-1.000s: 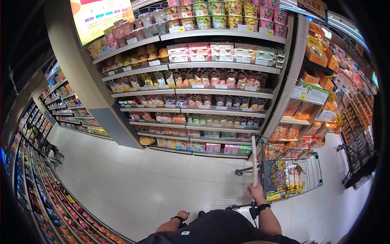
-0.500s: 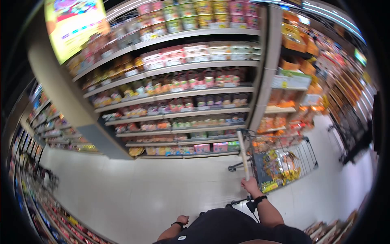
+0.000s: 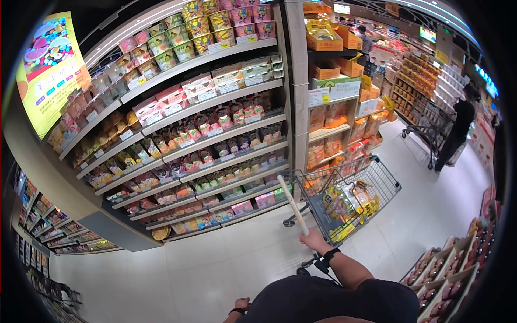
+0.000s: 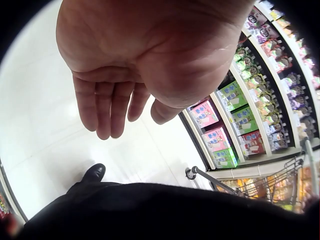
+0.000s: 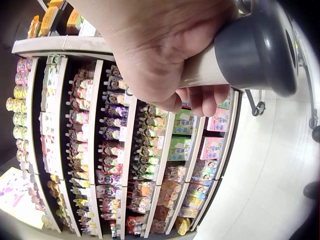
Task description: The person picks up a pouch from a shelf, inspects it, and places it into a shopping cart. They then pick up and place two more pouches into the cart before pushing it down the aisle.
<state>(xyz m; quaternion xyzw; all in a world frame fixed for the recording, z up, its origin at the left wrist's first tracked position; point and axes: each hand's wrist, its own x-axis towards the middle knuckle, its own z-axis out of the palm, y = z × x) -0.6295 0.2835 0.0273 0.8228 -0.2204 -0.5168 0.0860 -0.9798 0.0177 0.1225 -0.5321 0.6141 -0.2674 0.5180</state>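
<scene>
We find the right hand (image 3: 315, 241) gripping the pale handle (image 3: 292, 204) of a cart (image 3: 318, 215), fingers curled round it; by the right wrist view, the grip sits just beside the handle's dark end cap (image 5: 257, 50). Left hand (image 4: 135, 70): palm showing, fingers long and loose, thumb apart, a wide hand over the floor (image 4: 45, 130), well apart from the cart.

The cart stands near the shelf's lower right corner. In it we note a printed bag (image 3: 338, 198) toward the handle edge and a clear-and-yellow bag (image 3: 368, 207) farther along.

On the shelf (image 3: 177, 74): cups (image 3: 199, 27) along the top board, boxes (image 3: 242, 208) near the bottom right corner. A yellow poster (image 3: 51, 72) hangs by the upper left corner. Beyond the cart's far edge, we see another person (image 3: 458, 126) in dark clothes beside a second cart (image 3: 428, 124).
</scene>
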